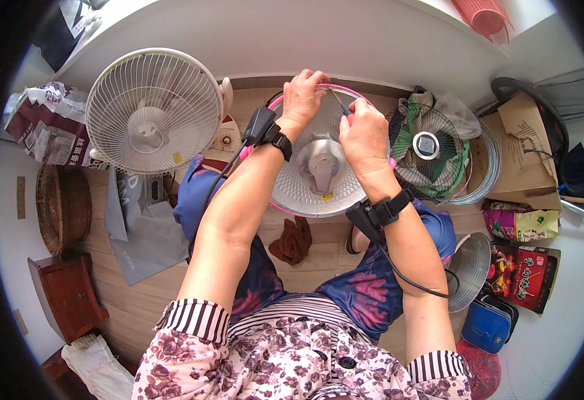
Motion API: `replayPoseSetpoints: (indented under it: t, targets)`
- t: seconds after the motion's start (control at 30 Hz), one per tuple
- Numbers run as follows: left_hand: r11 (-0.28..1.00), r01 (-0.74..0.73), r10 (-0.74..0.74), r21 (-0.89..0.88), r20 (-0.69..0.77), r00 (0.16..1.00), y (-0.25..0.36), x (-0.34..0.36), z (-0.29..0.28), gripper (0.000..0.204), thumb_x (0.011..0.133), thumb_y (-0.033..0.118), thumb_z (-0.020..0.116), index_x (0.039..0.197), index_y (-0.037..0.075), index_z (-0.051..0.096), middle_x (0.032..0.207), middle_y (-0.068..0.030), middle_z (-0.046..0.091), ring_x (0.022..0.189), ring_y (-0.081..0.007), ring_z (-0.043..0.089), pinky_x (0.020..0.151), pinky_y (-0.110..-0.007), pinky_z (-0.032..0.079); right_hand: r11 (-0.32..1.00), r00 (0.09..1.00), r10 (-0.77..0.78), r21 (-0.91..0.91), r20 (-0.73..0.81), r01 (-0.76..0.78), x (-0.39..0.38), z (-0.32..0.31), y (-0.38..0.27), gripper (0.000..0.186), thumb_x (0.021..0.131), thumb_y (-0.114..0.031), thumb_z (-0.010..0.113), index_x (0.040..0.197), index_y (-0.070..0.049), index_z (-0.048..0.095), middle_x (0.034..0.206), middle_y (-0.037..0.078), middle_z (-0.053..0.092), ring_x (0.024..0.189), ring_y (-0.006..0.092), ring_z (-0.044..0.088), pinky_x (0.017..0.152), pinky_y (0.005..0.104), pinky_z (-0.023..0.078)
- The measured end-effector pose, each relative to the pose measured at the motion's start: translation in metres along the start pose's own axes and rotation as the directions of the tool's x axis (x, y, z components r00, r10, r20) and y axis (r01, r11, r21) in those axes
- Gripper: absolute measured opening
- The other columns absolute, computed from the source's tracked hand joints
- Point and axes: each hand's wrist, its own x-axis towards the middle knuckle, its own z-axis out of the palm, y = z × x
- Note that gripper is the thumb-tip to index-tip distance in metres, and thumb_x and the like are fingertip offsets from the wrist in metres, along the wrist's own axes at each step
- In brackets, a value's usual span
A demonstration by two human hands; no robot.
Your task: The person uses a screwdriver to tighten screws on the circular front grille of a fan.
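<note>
Between my knees stands a round fan heater with a silver dimpled reflector dish [295, 172] and a pink rim. A grey metal piece [321, 163] sits at the dish's centre. My left hand [301, 99] is closed over the far edge of the rim, left of its top. In my right hand [364, 137] is what looks like a thin screwdriver [338, 100] with a dark handle. Its shaft points up and left to the rim's top, close to my left fingers. The exact spot that the tip touches is too small to make out.
A white fan [152, 120] stands at left, a black wire fan guard [427, 137] at right. Coiled wire [492, 167] and cardboard [522, 143] lie beyond it. A brown cloth [293, 241] is on the floor. A metal bowl [470, 273] and blue case [488, 325] sit at right.
</note>
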Motion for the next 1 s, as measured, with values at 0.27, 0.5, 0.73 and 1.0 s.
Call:
replayPoseSetpoints:
  t: [0.27,0.5,0.73,1.0]
  targets:
    - [0.987,0.159,-0.159,-0.014,-0.004,0.987,0.003,0.000,0.004,0.018,0.068,0.009,0.073,0.083,0.018,0.068,0.089,-0.0029,0.061,0.089,-0.0235,0.060,0.073,-0.039,0.043,0.997,0.998,0.065,-0.036,0.013,-0.065,-0.004,0.002,0.004,0.020,0.076,-0.015,0.067,0.087,0.000,0.060,0.073,0.017,0.065,0.071,0.0333,0.065,0.068,0.0415,0.052]
    - [0.980,0.198,-0.198,-0.004,-0.036,0.980,0.002,0.001,0.007,0.017,0.065,0.011,0.075,0.080,0.017,0.069,0.086,-0.0042,0.062,0.087,-0.0237,0.060,0.075,-0.039,0.042,0.978,0.984,0.176,0.116,0.004,-0.175,-0.002,0.001,0.007,0.021,0.076,-0.019,0.067,0.079,0.001,0.063,0.070,0.019,0.065,0.071,0.0332,0.065,0.067,0.0406,0.052]
    - [0.980,0.190,-0.192,-0.059,-0.039,0.981,0.001,0.001,0.007,0.017,0.064,0.012,0.076,0.078,0.015,0.069,0.083,-0.0048,0.061,0.085,-0.0246,0.059,0.075,-0.038,0.042,0.788,0.887,0.405,0.406,0.222,-0.462,0.005,0.007,0.015,0.022,0.079,-0.016,0.062,0.072,0.004,0.062,0.061,0.017,0.064,0.051,0.0249,0.064,0.059,0.0351,0.053]
    - [0.989,0.140,-0.142,-0.050,-0.046,0.989,0.006,0.000,0.003,0.033,0.062,0.004,0.077,0.092,0.011,0.066,0.088,-0.0084,0.062,0.082,-0.0257,0.064,0.072,-0.036,0.052,0.603,0.801,0.449,0.528,0.395,-0.598,0.004,-0.003,0.007,0.024,0.088,-0.016,0.054,0.082,0.007,0.059,0.065,0.014,0.066,0.044,0.0130,0.060,0.037,0.0227,0.043]
